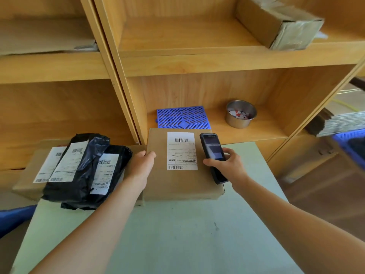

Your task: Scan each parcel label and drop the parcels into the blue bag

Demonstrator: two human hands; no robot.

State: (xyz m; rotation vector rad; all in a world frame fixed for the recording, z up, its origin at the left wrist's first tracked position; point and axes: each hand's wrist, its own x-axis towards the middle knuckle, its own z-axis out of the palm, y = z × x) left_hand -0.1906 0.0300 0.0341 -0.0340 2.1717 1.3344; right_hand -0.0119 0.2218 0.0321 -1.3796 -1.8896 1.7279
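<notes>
Right hand [227,165] grips scanner [214,157] just right of upright label [182,151]; left hand [141,167] holds cardboard parcel [177,182] at its left edge

Brown parcel [177,180], white label [182,151], perhaps barcoded

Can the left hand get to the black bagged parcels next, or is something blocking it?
Probably yes. The left hand holds the cardboard parcel's left edge, and the black bagged parcels lie right beside it, uncovered on top of another box, with nothing between. It must let go first.
</notes>
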